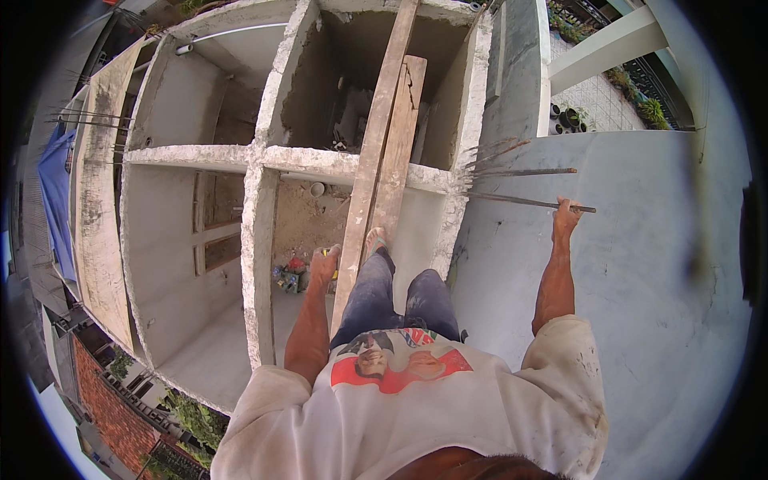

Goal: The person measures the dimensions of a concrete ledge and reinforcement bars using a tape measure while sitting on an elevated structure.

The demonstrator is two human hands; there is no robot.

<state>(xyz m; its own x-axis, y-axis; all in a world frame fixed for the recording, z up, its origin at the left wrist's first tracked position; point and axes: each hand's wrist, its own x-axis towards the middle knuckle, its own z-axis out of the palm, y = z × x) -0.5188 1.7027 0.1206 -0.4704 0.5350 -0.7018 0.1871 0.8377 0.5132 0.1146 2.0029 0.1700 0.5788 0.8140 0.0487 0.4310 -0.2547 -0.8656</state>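
Note:
My right hand (566,216) is closed round a steel reinforcing bar (520,201) that sticks out sideways from the top corner of a wall. More rusty bars (524,172) jut out just beyond it. Lower on the left, my left hand (324,262) is closed, with a bit of yellow showing at its fingers; the thing itself is too small to make out. That hand is beside a long wooden plank (370,180). My sandalled foot (376,238) stands on the planks, and a shorter board (400,144) lies alongside the long one.
Rough concrete wall tops (258,208) divide deep, roofless rooms below me. Down on one floor (308,216) are a pale bucket (318,190) and some bags (288,276). A smooth grey wall (624,320) rises at right. A blue tarp (58,192) hangs at far left.

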